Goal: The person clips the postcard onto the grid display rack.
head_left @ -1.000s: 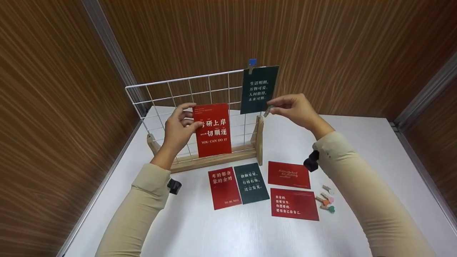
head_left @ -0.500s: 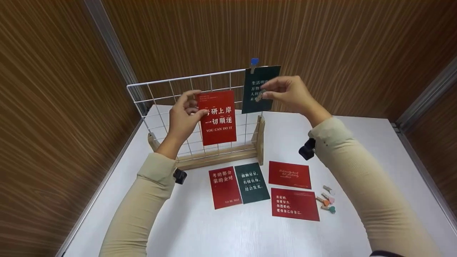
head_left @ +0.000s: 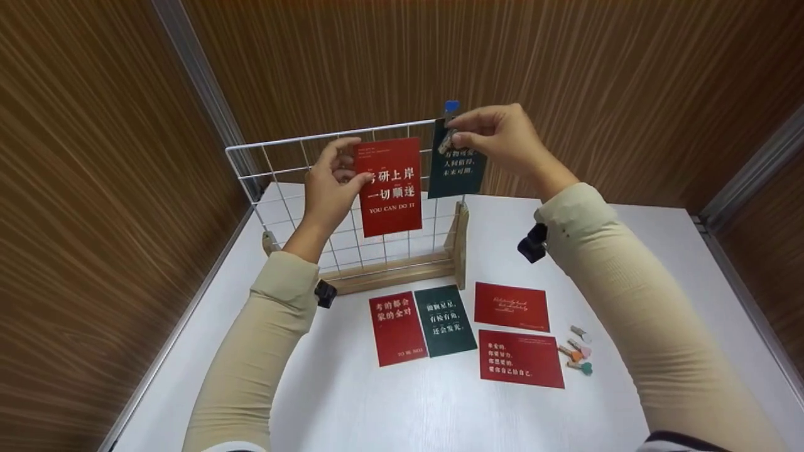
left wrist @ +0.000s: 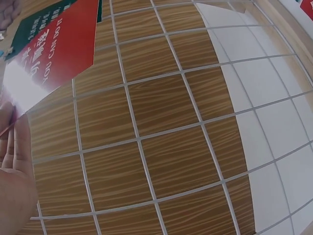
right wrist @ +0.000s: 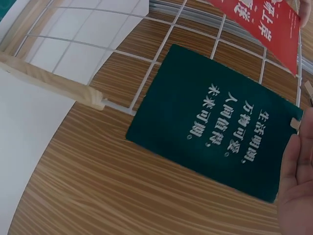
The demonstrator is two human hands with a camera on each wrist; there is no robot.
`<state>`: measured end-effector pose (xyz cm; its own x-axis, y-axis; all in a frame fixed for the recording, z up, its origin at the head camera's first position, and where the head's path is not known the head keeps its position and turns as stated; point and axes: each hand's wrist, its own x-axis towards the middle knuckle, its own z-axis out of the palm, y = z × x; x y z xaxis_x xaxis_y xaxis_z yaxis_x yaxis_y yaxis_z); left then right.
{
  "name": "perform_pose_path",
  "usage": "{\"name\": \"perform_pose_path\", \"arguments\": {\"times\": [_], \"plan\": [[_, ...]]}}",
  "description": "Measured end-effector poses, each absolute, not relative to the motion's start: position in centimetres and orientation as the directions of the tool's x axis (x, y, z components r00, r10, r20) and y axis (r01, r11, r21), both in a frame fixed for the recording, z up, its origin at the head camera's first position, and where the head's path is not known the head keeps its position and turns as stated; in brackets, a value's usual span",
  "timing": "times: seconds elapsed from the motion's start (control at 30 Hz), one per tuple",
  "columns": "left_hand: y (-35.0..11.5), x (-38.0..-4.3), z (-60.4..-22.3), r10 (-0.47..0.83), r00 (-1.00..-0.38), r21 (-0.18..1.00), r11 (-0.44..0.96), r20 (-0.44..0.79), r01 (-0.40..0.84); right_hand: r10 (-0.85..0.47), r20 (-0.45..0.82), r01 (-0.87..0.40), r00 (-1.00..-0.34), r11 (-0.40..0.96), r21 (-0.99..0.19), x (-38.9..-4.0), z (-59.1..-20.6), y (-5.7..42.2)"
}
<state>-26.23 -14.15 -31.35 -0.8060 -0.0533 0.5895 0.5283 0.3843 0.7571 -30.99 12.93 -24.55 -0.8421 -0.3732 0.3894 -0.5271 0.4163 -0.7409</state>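
Observation:
In the head view my left hand (head_left: 330, 188) pinches a red card (head_left: 392, 216) by its left edge, thumb in front, holding it upright before the white wire grid (head_left: 276, 144). The card's top is a little below the grid's top bar. My right hand (head_left: 505, 141) pinches a small wooden clip (head_left: 445, 145) between thumb and fingers. It overlaps the upper part of a dark green card (head_left: 455, 179), which hangs from the grid's top right under a clip with a blue heart (head_left: 451, 106). The right wrist view shows the green card (right wrist: 210, 122) beside my fingers.
The grid stands in a wooden base (head_left: 389, 274). In front lie a red card (head_left: 399, 336), a green card (head_left: 446, 342) and, further right, two more red cards, one above the other. Several heart clips (head_left: 576, 355) lie at their right. Wood-grain walls rise behind and beside the table.
My left hand has raised the red card up and slightly right, towards the grid's top bar. My right hand has moved up and left with the clip, now in front of the green card.

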Motion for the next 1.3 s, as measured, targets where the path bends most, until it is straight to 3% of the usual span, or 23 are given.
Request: {"name": "perform_pose_path", "arguments": {"times": [0.53,1.3], "plan": [[-13.4,-27.0,-31.0,-0.065,-0.768,0.722,0.402,0.637,0.564,-0.285,0.471,-0.550,-0.835,0.464,-0.694,-30.7,-22.2,9.3],[-12.1,-27.5,-31.0,-0.074,-0.721,0.675,0.429,0.689,0.601,-0.356,0.423,-0.547,-0.833,0.644,-0.535,-30.9,-20.5,7.3]]}}
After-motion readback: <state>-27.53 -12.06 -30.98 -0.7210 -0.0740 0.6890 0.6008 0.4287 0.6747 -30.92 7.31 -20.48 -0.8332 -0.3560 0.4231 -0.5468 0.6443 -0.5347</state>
